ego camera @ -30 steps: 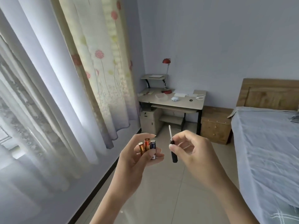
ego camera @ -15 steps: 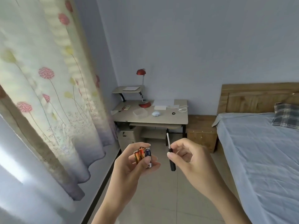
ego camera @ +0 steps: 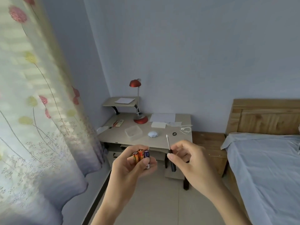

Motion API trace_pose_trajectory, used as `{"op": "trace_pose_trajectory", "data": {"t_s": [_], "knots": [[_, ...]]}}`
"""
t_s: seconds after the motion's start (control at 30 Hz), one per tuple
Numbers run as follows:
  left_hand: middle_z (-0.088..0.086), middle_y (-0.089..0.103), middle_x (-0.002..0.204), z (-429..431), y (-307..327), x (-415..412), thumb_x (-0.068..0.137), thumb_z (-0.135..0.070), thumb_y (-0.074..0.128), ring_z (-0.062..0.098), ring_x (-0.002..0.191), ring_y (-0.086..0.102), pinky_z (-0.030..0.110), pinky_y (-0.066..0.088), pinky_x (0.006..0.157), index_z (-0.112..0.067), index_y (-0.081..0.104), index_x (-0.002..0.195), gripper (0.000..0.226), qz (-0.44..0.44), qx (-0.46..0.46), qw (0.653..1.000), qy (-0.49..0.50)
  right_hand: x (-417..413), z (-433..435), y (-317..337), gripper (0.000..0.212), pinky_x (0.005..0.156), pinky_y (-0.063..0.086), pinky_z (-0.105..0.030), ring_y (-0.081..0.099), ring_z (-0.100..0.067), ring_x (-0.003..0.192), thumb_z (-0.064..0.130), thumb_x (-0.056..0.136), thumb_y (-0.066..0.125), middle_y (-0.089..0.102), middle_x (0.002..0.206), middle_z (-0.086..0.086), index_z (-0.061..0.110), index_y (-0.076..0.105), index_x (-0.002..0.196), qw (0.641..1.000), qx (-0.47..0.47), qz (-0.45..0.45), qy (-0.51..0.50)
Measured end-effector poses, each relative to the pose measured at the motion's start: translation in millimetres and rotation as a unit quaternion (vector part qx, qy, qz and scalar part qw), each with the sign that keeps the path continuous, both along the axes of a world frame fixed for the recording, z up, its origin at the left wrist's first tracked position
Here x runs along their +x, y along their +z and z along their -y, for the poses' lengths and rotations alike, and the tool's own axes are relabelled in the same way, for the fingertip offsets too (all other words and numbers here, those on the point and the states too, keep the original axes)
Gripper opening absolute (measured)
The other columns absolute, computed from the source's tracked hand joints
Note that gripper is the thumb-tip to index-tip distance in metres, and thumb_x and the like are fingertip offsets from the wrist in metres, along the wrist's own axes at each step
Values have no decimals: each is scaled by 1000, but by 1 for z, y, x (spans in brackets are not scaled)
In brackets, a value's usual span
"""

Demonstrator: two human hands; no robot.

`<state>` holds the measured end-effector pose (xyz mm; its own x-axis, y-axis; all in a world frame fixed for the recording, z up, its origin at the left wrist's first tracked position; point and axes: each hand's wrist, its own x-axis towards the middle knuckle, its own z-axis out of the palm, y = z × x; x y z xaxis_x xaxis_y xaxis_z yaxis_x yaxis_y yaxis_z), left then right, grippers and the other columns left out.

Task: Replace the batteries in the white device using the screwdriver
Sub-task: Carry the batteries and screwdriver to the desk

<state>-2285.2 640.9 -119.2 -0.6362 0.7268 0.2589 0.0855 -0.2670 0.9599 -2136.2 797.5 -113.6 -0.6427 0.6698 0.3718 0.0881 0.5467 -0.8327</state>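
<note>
Pale blue walls meet in a corner, and the bench [ego camera: 162, 143] stands in that corner, with a flowered curtain [ego camera: 40, 111] left of it and a bed [ego camera: 267, 168] with a wooden headboard right of it; the bed is cut by the picture's edge. On the bench, the white device [ego camera: 152, 134] lies near the front edge, small and hard to make out, between a clear plastic box [ego camera: 133, 132] and a small black ring [ego camera: 174, 133]. A red lamp [ego camera: 138, 109] stands behind them, with papers and a white cable near; other small things at the bench's left end are too blurred to name.

In front of the bench, both hands are raised in the air. The left hand [ego camera: 129, 168] pinches three batteries [ego camera: 141, 155] upright between thumb and fingers. The right hand [ego camera: 191, 163] pinches the screwdriver [ego camera: 170, 155] at its black handle, tip up; its lower end is partly hidden by the thumb. Bare tiled floor lies open between the hands and the bench.
</note>
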Motion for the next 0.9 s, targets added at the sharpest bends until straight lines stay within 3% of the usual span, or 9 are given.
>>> {"op": "trace_pose_trajectory", "data": {"t_s": [0.2,0.43,0.63,0.9], "knots": [[32,72,93,-81,-6,-67,96,4,66,41,98,75,48,64,87,-15,74,108,24,25,-17,999,-18,-60,-80,-11,15,71,58,-26,71,-8,82,20,91,81,74,90,19,31,72,95,1000,-12,16,-3],[30,75,97,-190,-5,-175,97,6,64,43,100,75,46,65,86,0,66,119,23,7,-23,998,-59,-158,-177,-15,14,70,56,-18,71,-8,83,21,91,81,73,92,20,30,72,99,999,1,4,-44],[31,74,96,-272,10,-268,97,9,63,45,95,75,48,65,86,2,65,122,26,-4,-10,997,-81,-236,-251,-7,15,67,54,-15,71,-6,78,17,91,81,74,89,21,29,73,97,997,-10,-14,-78],[27,76,99,-388,-13,-344,97,4,65,43,95,76,47,65,86,-1,66,122,25,4,-49,993,-107,-287,-349,-31,12,67,59,-23,72,-8,77,19,91,81,75,87,18,28,73,95,991,-43,3,-123]]}}
